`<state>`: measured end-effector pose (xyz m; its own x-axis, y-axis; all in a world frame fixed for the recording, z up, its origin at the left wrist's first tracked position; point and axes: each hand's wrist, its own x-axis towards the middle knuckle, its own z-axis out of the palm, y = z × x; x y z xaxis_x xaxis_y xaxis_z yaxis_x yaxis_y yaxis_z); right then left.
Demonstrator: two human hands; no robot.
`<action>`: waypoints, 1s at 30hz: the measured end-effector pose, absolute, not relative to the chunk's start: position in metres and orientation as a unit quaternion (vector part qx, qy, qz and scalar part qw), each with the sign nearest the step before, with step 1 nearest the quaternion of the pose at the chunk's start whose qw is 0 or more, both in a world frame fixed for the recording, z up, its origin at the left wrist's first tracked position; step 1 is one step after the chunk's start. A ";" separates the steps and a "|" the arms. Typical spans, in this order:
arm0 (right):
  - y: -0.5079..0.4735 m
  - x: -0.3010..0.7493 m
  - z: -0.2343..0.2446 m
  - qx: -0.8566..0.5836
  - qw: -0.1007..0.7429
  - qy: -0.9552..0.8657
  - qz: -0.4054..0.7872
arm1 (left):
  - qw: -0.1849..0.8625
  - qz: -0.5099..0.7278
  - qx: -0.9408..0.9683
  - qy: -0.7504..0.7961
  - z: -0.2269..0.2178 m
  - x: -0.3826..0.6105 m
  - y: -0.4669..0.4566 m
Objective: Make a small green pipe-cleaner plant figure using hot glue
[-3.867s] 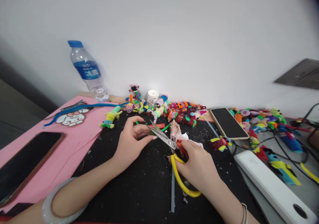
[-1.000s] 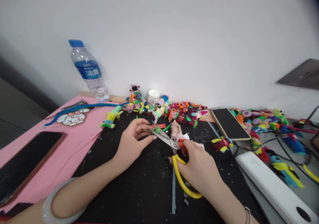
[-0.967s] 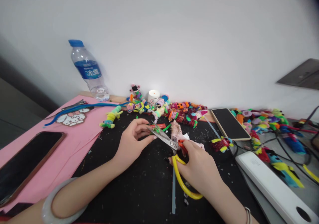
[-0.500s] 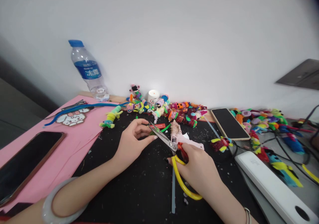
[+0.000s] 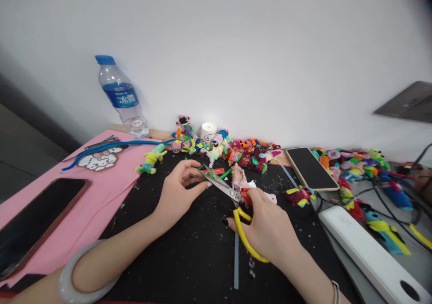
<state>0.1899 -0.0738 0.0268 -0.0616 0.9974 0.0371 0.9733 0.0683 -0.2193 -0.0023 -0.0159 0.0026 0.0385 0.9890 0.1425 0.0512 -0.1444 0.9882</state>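
My right hand [image 5: 268, 229] is closed round yellow-handled scissors [image 5: 232, 205], whose steel blades point up and left. Their tips meet a short green pipe cleaner piece [image 5: 209, 177] pinched in my left hand [image 5: 178, 191] over the black mat [image 5: 189, 259]. A pale bangle [image 5: 72, 277] circles my left wrist. A pink glue gun [image 5: 241, 182] lies just behind my right hand, partly hidden by it.
A water bottle [image 5: 120, 97], a white candle [image 5: 208, 130] and several fuzzy pipe-cleaner figures [image 5: 249, 153] line the wall. Phones lie on the pink sheet [image 5: 30, 218] and at the right [image 5: 308, 166]. A white power strip [image 5: 371, 254], cables and more figures [image 5: 357, 160] crowd the right.
The scissor blades have opened and closed slightly at the green piece; my right hand shifted a little up and left, covering more of the glue gun. My left hand stayed put.
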 end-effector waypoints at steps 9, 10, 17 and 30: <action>-0.072 0.193 0.027 -0.667 0.094 -0.736 0.072 | 0.449 0.512 0.560 0.472 0.003 -0.001 -0.016; -0.072 0.193 0.028 -0.668 0.092 -0.735 0.076 | 0.449 0.511 0.561 0.472 0.003 -0.001 -0.016; -0.073 0.193 0.027 -0.670 0.082 -0.735 0.060 | 0.463 0.506 0.555 0.471 0.005 -0.001 -0.017; -0.072 0.194 0.031 -0.668 0.073 -0.739 0.050 | 0.506 0.521 0.522 0.447 0.004 0.000 -0.014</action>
